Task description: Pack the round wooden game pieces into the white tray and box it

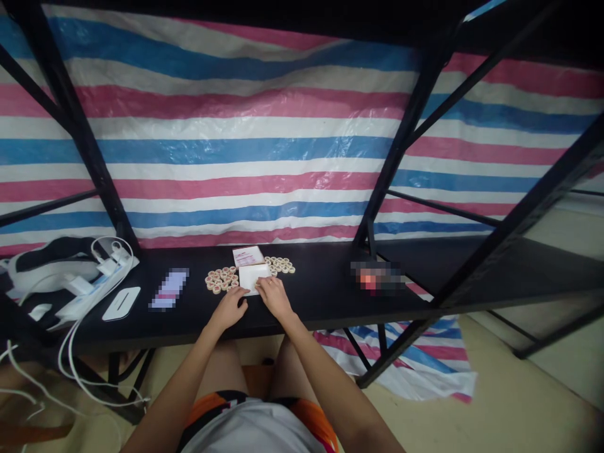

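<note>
A small white cardboard box (250,272) stands on the black shelf with its printed lid flap (248,255) folded back. My left hand (230,308) grips the box's near left corner, thumb and fingertips drawn together. Over the right side of the open box, my right hand (274,296) pinches what looks like a pale round Chinese chess piece (257,285), mostly hidden by the fingers. Left of the box lies a cluster of red-marked Chinese chess pieces (221,279). Another cluster of dark-marked pieces (282,265) lies to its right.
A blurred phone (170,289), a white flat device (121,303) and a power strip with white cables (111,267) lie on the left. A blurred red and dark object (377,278) is on the right. Black frame posts (394,170) and a striped sheet (245,151) stand behind.
</note>
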`<state>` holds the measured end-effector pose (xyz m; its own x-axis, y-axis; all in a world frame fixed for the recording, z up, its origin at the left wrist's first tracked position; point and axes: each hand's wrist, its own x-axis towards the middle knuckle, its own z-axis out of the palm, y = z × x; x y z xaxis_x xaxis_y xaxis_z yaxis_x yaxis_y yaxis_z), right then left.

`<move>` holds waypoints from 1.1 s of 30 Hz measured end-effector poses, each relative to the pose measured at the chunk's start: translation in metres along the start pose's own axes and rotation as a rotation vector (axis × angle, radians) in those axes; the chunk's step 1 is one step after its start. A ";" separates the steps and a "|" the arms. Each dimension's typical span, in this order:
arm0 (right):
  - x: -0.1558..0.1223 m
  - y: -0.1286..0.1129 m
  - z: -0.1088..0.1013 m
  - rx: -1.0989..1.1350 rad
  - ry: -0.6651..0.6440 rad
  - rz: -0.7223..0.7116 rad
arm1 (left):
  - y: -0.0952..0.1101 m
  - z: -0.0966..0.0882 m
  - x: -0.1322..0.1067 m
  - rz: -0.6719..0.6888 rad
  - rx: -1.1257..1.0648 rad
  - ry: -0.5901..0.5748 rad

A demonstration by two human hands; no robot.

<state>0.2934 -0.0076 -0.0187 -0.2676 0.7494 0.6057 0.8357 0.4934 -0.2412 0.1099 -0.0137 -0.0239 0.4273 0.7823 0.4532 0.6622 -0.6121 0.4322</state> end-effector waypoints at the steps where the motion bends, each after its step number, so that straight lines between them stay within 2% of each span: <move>1: 0.001 -0.001 0.001 0.001 0.006 0.028 | 0.000 0.000 0.000 -0.002 -0.003 0.001; 5: 0.005 -0.008 0.007 0.023 0.055 0.167 | 0.003 -0.002 0.000 -0.006 -0.013 0.008; 11: 0.006 -0.016 0.008 0.001 -0.070 0.022 | 0.007 -0.005 0.001 -0.018 -0.048 0.004; 15: 0.004 -0.016 0.007 -0.024 -0.099 -0.029 | 0.006 -0.004 0.001 -0.040 -0.051 0.012; 23: 0.003 -0.015 0.009 -0.021 -0.083 0.045 | 0.005 -0.003 0.000 0.000 -0.025 -0.001; 25: 0.002 -0.015 0.009 -0.013 -0.052 0.053 | 0.006 -0.004 -0.001 0.001 -0.015 0.043; 27: 0.001 -0.012 0.008 0.003 0.007 0.113 | 0.006 -0.006 -0.002 -0.038 0.030 0.145; 29: 0.000 -0.005 0.009 0.055 0.103 0.243 | 0.005 -0.007 -0.003 -0.104 0.115 0.240; 33: -0.003 0.014 0.015 0.258 0.372 0.567 | 0.001 -0.006 -0.002 -0.176 0.273 0.248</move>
<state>0.2990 0.0039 -0.0353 0.3927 0.7434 0.5415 0.6456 0.1965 -0.7380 0.1060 -0.0168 -0.0193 0.1536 0.8006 0.5792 0.8652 -0.3921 0.3126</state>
